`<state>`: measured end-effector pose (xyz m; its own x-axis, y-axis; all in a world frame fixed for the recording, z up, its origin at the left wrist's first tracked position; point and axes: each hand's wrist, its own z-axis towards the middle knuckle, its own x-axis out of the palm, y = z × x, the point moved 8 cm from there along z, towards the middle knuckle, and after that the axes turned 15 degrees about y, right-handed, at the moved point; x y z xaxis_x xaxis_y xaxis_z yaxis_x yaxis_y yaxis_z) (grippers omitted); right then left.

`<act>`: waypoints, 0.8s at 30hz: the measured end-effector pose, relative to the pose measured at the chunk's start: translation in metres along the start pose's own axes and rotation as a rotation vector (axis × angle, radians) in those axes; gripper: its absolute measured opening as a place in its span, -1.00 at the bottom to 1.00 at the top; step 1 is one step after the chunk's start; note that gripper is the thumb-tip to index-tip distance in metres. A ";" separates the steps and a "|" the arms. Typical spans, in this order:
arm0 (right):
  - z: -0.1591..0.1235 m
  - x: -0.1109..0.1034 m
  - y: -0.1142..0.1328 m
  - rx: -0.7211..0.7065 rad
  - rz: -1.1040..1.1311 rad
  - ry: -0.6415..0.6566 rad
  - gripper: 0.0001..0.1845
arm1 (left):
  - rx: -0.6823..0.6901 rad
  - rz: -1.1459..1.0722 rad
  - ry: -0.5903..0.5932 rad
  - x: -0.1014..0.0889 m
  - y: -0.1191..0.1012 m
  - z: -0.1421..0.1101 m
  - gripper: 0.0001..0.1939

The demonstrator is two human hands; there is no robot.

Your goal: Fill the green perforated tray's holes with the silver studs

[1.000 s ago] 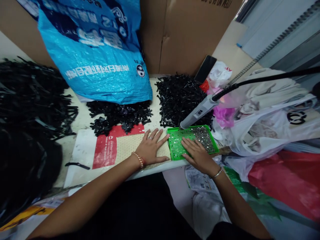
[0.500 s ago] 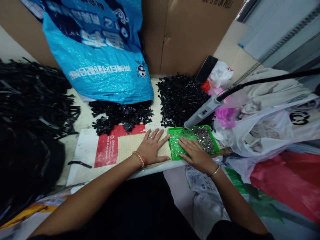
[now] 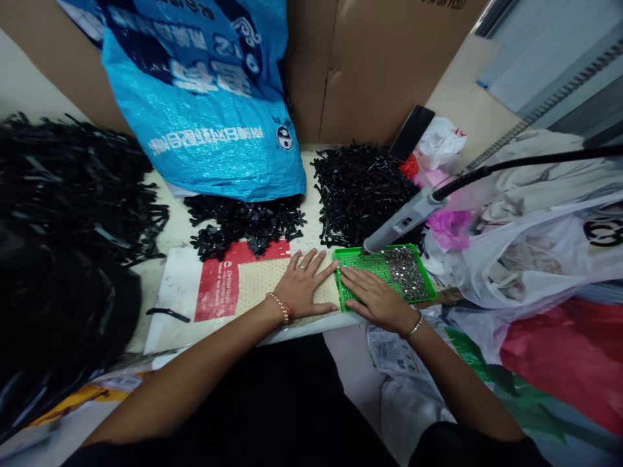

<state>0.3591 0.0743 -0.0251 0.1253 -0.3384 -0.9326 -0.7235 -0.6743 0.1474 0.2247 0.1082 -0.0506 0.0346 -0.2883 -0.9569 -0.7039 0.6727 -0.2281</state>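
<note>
My left hand [image 3: 305, 287] lies flat with spread fingers on a cream, dimpled mat [image 3: 260, 285], its fingertips near the left rim of a green tray [image 3: 429, 285]. Over the tray's left part rests my right hand [image 3: 377, 297], fingers stretched out toward the left rim and holding nothing. Many small silvery metal pieces [image 3: 406, 271] are heaped in the right part of the tray; its left part shows a grid of little holes or studs. A grey electric screwdriver [image 3: 403, 220] on a black cable leans with its tip at the tray's far edge.
Piles of black plastic parts [image 3: 365, 194] lie behind the tray, under a blue sack [image 3: 214, 130] and at the far left [image 3: 73, 181]. A single black strip [image 3: 168, 314] lies on the left. A phone [image 3: 411, 133] and plastic bags [image 3: 525, 259] are at the right.
My right hand has slid left across the tray, its fingertips now near the left rim. My left hand stays on the mat. The whole view has shifted slightly.
</note>
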 end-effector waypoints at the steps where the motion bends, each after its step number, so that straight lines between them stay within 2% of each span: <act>1: -0.003 0.003 -0.006 0.011 -0.024 -0.003 -0.36 | 0.000 -0.001 0.000 0.000 0.000 0.000 0.02; 5: -0.028 0.010 -0.046 0.198 -0.094 -0.061 -0.35 | 0.004 -0.011 0.001 0.000 0.001 0.000 0.02; 7: -0.036 0.008 -0.056 0.281 -0.102 -0.085 -0.33 | 0.006 -0.015 -0.002 0.000 0.001 0.000 0.01; 9: -0.032 0.004 -0.049 0.269 -0.102 -0.084 -0.34 | 0.008 -0.015 -0.002 0.000 0.001 0.000 0.01; 12: -0.011 -0.001 -0.029 0.172 -0.095 -0.055 -0.34 | 0.005 -0.006 0.002 0.000 0.001 0.000 0.01; 15: 0.002 -0.001 -0.030 0.187 -0.077 -0.031 -0.34 | 0.004 -0.002 0.003 0.000 0.000 0.000 0.01; 18: -0.007 0.005 -0.056 0.275 -0.092 -0.044 -0.36 | 0.008 -0.013 0.002 0.000 0.001 0.001 0.02; 22: -0.042 0.013 -0.096 0.417 -0.135 -0.116 -0.38 | 0.010 -0.025 0.013 0.002 0.001 0.002 0.01; 24: -0.055 0.014 -0.105 0.459 -0.135 -0.140 -0.38 | 0.009 -0.033 0.016 0.002 0.001 0.002 0.01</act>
<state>0.4740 0.1046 -0.0352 0.1685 -0.1556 -0.9733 -0.9353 -0.3369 -0.1081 0.2249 0.1097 -0.0531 0.0462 -0.3210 -0.9460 -0.6962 0.6687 -0.2609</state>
